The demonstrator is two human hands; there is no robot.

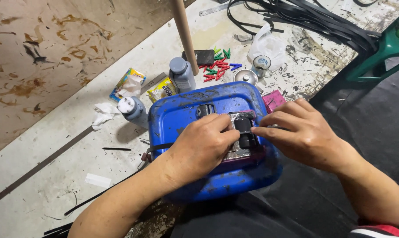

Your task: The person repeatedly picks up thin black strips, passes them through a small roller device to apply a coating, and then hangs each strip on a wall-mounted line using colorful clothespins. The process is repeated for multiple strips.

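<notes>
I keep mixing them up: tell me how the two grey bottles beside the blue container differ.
The left grey bottle shows a white patch on its top; the right grey bottle has a plain grey cap. The left one stands beside crumpled white tissue, the right one next to the wooden pole and a yellow packet. Both stand upright, untouched by either hand.

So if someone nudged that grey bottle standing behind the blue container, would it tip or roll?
The grey bottle stands upright and looks taller than wide, so a high push would probably tip it. Being round, it would likely roll then. The wooden pole beside it might stop it.
</notes>
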